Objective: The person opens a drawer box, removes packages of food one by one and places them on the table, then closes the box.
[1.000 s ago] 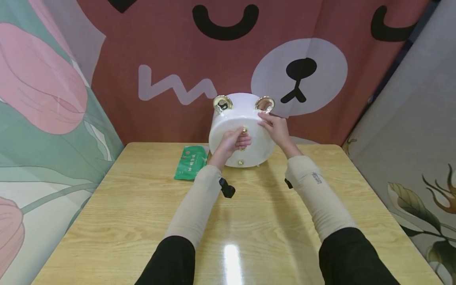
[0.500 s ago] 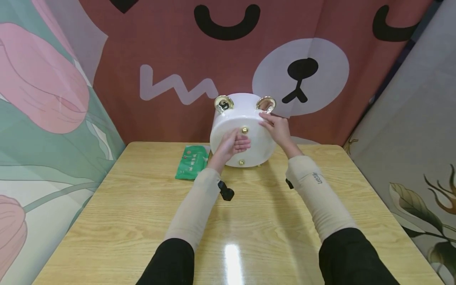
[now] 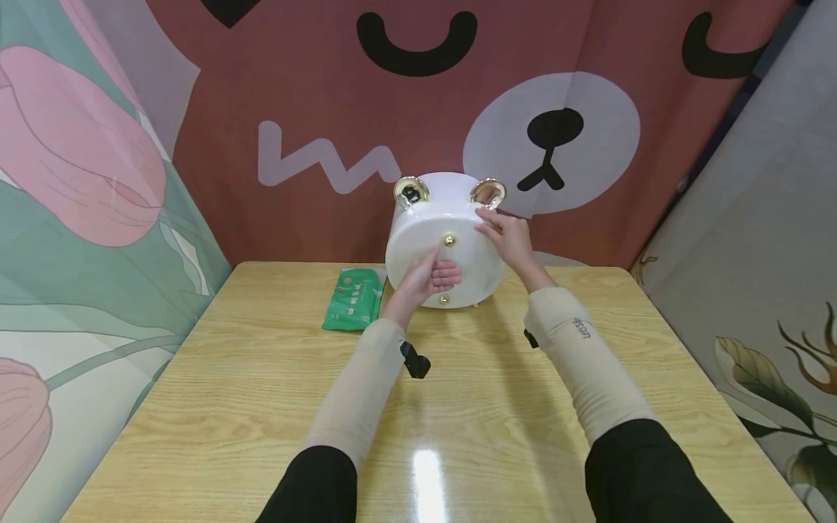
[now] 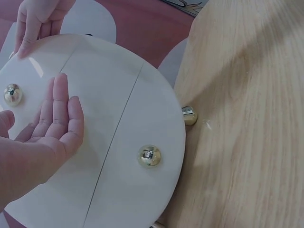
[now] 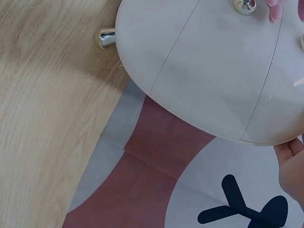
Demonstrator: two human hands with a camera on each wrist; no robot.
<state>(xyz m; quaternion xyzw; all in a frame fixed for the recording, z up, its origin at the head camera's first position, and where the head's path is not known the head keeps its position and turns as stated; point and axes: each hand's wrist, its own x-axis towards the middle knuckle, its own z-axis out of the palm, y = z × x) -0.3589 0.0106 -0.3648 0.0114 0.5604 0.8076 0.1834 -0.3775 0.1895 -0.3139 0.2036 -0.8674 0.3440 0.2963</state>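
A white round drawer box [image 3: 476, 272] with gold ear-shaped rings stands at the table's back edge. Thin seams divide its front into three sections. An upper gold knob [image 3: 449, 240] and a lower gold knob [image 4: 149, 156] show; the middle of the front is partly hidden by my left hand [image 3: 425, 280]. That hand is held in front of the box, palm sideways, fingers extended close together and thumb pointing up below the upper knob. My right hand [image 3: 512, 240] grips the box's upper right edge beneath the right gold ear [image 3: 500, 192], thumb lying on the front.
A green packet [image 3: 353, 299] lies flat left of the box. The wooden table [image 3: 261, 407] reaches toward me, and a printed bear curtain [image 3: 314, 87] hangs right behind the box. Short gold feet [image 4: 189, 115] lift the box off the tabletop.
My left thumb has come away from the upper knob, and the left hand has dropped slightly with its fingers straighter. The right hand and the box stay in place.
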